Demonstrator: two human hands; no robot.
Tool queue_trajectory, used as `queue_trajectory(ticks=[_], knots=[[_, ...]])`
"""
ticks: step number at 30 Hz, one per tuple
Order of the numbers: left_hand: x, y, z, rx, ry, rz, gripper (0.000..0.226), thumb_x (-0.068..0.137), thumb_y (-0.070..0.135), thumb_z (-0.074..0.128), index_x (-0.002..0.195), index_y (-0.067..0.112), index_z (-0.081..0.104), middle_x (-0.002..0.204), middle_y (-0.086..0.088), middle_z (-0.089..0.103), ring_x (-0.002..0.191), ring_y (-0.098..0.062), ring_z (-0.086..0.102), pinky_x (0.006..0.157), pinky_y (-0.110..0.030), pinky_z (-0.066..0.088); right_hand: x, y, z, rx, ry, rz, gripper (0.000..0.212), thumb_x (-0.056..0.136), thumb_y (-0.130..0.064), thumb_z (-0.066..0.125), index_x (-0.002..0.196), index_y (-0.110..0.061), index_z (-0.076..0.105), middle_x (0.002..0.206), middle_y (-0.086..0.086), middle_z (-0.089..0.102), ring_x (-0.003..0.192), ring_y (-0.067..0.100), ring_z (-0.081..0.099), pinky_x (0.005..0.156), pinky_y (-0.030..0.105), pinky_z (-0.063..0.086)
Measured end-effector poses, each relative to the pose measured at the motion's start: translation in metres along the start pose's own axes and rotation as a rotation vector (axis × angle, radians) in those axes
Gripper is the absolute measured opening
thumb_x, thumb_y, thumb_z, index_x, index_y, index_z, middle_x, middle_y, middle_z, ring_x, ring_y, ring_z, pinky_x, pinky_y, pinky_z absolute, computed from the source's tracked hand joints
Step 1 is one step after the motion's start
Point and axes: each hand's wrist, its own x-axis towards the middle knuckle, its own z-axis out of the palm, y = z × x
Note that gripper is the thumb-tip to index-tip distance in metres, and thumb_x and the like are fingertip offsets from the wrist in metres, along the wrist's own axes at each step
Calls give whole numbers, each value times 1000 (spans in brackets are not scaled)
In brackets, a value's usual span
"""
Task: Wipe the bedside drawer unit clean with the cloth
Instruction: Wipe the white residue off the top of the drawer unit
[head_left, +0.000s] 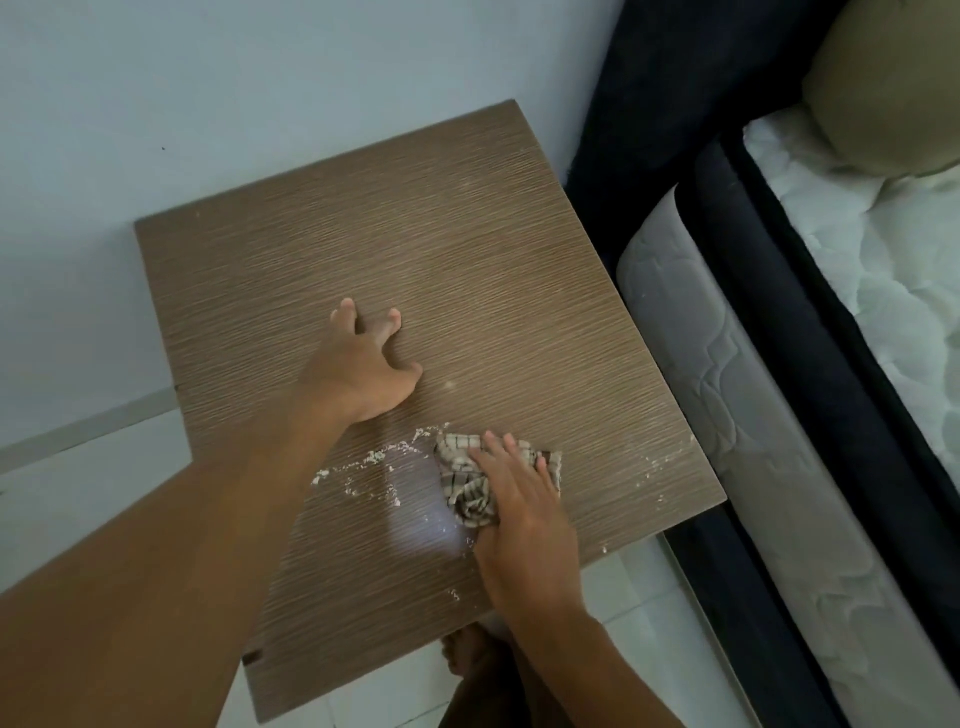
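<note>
The bedside drawer unit's brown wood-grain top (467, 270) fills the middle of the view. My right hand (524, 525) presses a crumpled checked cloth (462, 480) flat against the top, near its front right part. White crumbs and dust (374, 460) lie scattered to the left of the cloth, with a few more specks by the right edge. My left hand (366, 371) rests on the top further back, fingers spread, holding nothing. The drawers below are hidden.
A pale wall (260, 78) runs behind the unit. To the right stand a dark bed frame (675, 130), a quilted mattress (883, 291) and a beige pillow (893, 88). White floor tiles (639, 587) and my bare foot (467, 652) show in front.
</note>
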Motion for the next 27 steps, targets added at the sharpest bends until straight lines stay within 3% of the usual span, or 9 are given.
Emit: queue_trajectory(ticks=[3,5,7,9,14,16,22,27], knots=[[-7,4,2,16,7,1,74,92,56,51,154,38,14,163,2,-16,151,-27,-4,119,-46,13,1,2,-27,110,88,183,55,85,-21,33,137,-30,45,144,-7,46,135,18,36,102,55,43],[-9,5,4,19,4,2,76,91,58,50,154,37,13,163,0,-17,151,-27,-5,119,-46,12,8,12,-51,113,154,284,52,87,-20,33,136,-37,38,139,0,51,126,31,50,89,58,51],[-9,2,5,30,3,-4,77,91,60,49,155,37,12,163,0,-17,151,-26,-7,120,-47,11,22,30,-72,75,214,392,51,91,-18,36,139,-37,36,147,-2,44,134,32,42,98,58,44],[-9,-1,4,19,-3,-22,77,91,61,48,155,37,12,163,0,-17,150,-25,-8,120,-47,10,38,51,-87,19,234,457,54,94,-8,39,143,-31,36,155,-4,31,145,28,23,108,53,31],[-10,-5,1,-7,25,-37,75,91,58,50,154,37,14,163,1,-16,151,-24,-9,120,-47,9,45,86,-76,-17,107,295,63,88,3,43,146,-20,37,157,-1,28,147,15,14,119,47,16],[-14,1,10,-7,8,-18,75,91,58,50,154,37,15,163,1,-16,150,-24,-9,121,-47,9,23,96,-68,-22,143,260,70,81,8,45,145,-18,38,157,1,27,146,10,9,121,41,6],[-16,2,17,-3,-3,-17,75,90,59,50,154,39,17,163,3,-16,151,-23,-8,120,-47,9,-25,81,-24,43,268,293,74,72,-2,37,144,-16,41,156,0,29,149,13,8,121,33,-3],[-14,3,15,-34,-10,-15,74,91,56,51,154,40,16,162,5,-18,151,-23,-9,120,-48,10,-38,28,17,128,306,372,65,81,-17,31,145,-23,36,155,-9,22,148,5,-1,120,32,-8]])
